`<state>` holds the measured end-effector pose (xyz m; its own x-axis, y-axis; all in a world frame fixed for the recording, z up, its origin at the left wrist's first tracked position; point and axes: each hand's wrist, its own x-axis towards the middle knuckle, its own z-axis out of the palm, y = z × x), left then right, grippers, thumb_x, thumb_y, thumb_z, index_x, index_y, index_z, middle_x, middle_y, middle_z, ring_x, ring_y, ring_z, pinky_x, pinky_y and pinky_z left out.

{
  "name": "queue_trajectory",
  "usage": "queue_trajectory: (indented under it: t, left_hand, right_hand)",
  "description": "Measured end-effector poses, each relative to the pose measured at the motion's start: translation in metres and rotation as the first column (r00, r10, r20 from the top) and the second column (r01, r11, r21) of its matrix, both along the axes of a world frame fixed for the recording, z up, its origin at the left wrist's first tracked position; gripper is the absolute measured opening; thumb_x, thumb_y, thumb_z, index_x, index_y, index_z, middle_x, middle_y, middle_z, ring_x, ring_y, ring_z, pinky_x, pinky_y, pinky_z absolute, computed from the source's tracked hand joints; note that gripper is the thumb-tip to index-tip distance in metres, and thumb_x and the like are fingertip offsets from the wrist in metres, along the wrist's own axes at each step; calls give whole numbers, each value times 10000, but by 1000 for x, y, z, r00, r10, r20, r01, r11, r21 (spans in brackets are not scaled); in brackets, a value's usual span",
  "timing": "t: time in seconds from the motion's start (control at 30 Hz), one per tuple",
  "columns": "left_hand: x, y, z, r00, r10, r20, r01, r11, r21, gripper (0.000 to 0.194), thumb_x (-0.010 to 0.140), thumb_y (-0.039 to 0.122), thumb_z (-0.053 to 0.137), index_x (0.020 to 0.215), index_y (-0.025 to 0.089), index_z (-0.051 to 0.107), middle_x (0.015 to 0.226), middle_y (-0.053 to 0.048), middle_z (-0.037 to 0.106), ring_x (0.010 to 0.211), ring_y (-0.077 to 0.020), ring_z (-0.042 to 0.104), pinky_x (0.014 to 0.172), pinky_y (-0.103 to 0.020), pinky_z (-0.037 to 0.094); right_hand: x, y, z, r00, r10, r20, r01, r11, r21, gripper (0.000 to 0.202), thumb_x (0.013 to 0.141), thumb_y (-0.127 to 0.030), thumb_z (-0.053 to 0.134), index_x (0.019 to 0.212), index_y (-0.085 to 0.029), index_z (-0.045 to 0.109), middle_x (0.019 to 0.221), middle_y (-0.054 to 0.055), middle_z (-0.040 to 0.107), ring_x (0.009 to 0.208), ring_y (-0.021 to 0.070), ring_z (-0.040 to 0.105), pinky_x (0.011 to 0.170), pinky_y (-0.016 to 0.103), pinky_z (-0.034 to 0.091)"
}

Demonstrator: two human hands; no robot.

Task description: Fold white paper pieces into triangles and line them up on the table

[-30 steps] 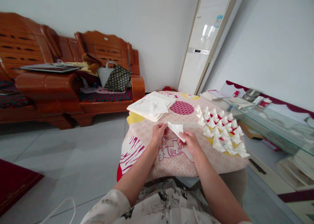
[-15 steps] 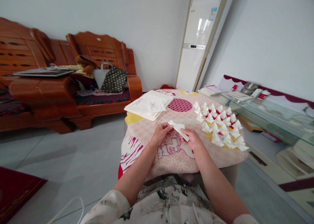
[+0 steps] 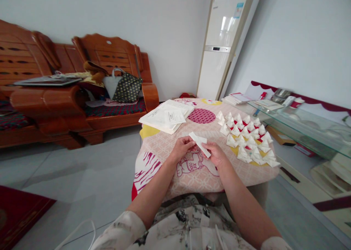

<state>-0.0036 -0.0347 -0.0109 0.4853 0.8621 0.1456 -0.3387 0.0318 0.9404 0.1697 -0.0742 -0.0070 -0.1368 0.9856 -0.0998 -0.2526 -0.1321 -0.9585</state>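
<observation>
Between my two hands is a folded piece of white paper (image 3: 199,142), held just above the near middle of the cloth-covered table (image 3: 159,144). My left hand (image 3: 183,147) pinches its left side with thumb and fingers. On the right side, my right hand (image 3: 214,153) grips the paper, its thumb on top. A strip-like folded edge slants down between the hands. To the right stand several pointed folded paper pieces (image 3: 245,132) in rows. Beyond my left hand lies a stack of white paper sheets (image 3: 155,117), with some smaller printed sheets (image 3: 175,117) on top.
A glass-topped cabinet (image 3: 309,129) with a metal bowl (image 3: 282,93) and papers borders the table's right side. Wooden armchairs (image 3: 109,49) holding bags stand at the left. Behind the table rises a tall white air conditioner (image 3: 216,63). A red box-like object (image 3: 24,217) is at lower left.
Both hands keep hold of the folded paper. My left fingers have shifted slightly to the right along it, closer to my right hand. The view has tilted a little.
</observation>
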Motion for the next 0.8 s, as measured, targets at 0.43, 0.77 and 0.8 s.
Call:
queue_trajectory:
  t: [0.43,0.77,0.8]
  left_hand:
    - [0,1,-3,1000,-3,-1,3,1000,-20,427,683,498,831,797,124,660,713,-16,678,626,-109,628,638,-226,523]
    - [0,2,-3,1000,-26,8,26,997,-72,429,672,497,839,789,128,655,713,-22,691,616,-109,636,657,-234,531]
    - [1,3,-4,1000,-28,12,29,996,-83,428,672,495,840,791,128,654,713,-22,693,613,-108,637,657,-235,531]
  right_hand:
    - [-3,-2,6,1000,26,2,-26,1000,-10,286,654,-426,751,671,-160,647,441,-2,563,349,106,424,350,234,278]
    - [-4,1,0,999,32,-8,-32,999,7,307,680,-446,750,740,-166,640,500,-14,578,370,104,442,350,228,288]
    - [-4,1,0,999,35,-6,-35,999,6,309,683,-448,750,740,-167,637,499,-14,577,371,104,443,350,228,290]
